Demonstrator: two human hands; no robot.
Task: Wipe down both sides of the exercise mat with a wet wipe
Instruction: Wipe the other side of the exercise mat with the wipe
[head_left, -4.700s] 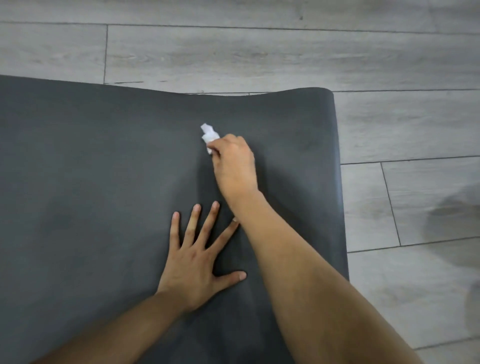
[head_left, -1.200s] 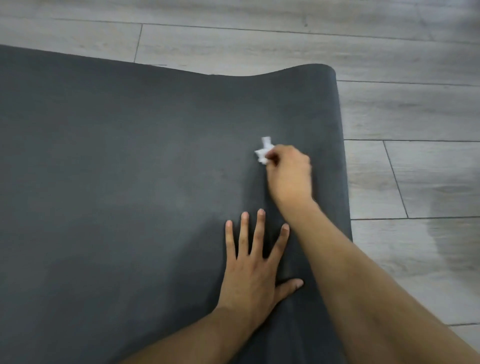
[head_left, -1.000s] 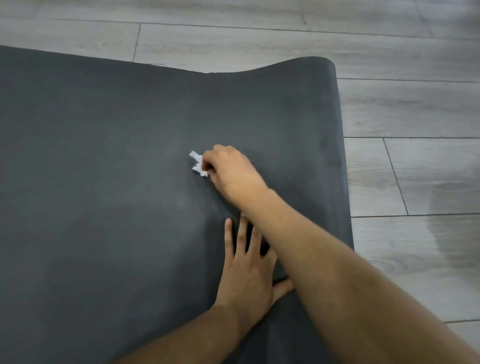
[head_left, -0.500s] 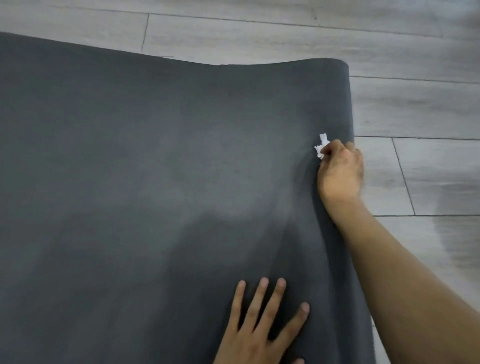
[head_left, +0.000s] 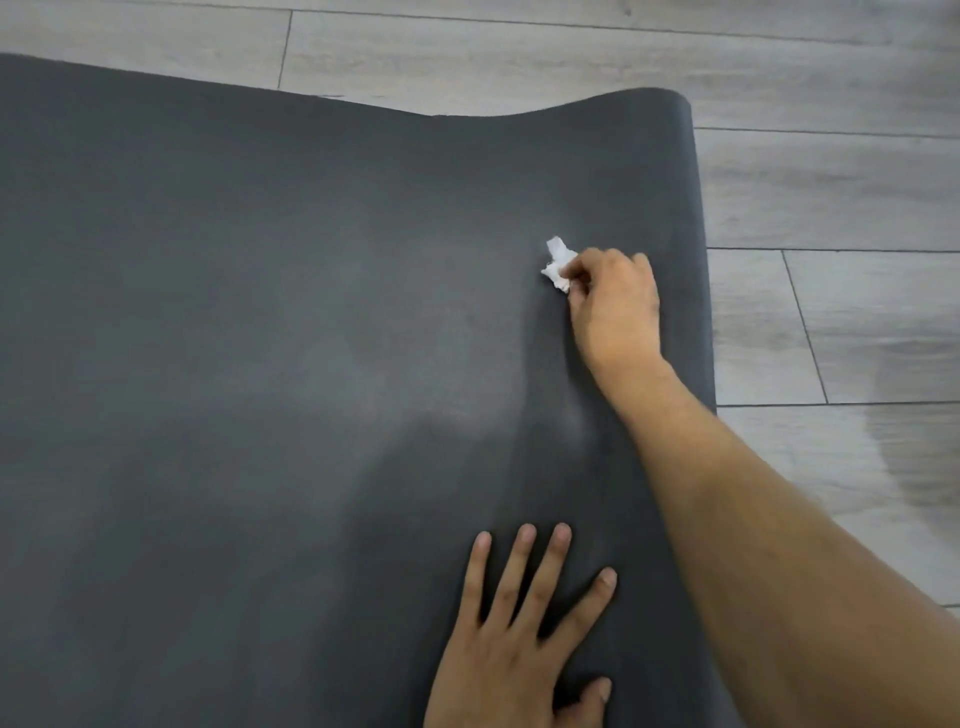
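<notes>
Left grip (head_left: 514, 649): nearest the camera, palm down on the exercise mat (head_left: 234, 322). Fingers straight and spread, thumb out to the side. It holds nothing and rests flat on the mat surface.

Right forearm (head_left: 779, 519): bare, runs up from the near right corner and passes just right of the left grip, above the mat.

Right grip (head_left: 615, 306): farther out than the left grip and a little to its right. Fingers curled, thumb and fingertips pinching a wet wipe (head_left: 558, 262). The wipe is white and crumpled into a small wad, sticking out on the far-left side of this grip, down on the mat surface as far as can be told.

The mat is dark grey and spreads wide to the left of both grips. Its right edge runs just right of the right grip. A paler, hazy patch lies between the two grips and off to their left. Beyond the right grip, the far right corner of the mat curls up off the floor.

Floor (head_left: 831, 182): grey wood-look planks, showing beyond the mat and to the right of the right grip.
</notes>
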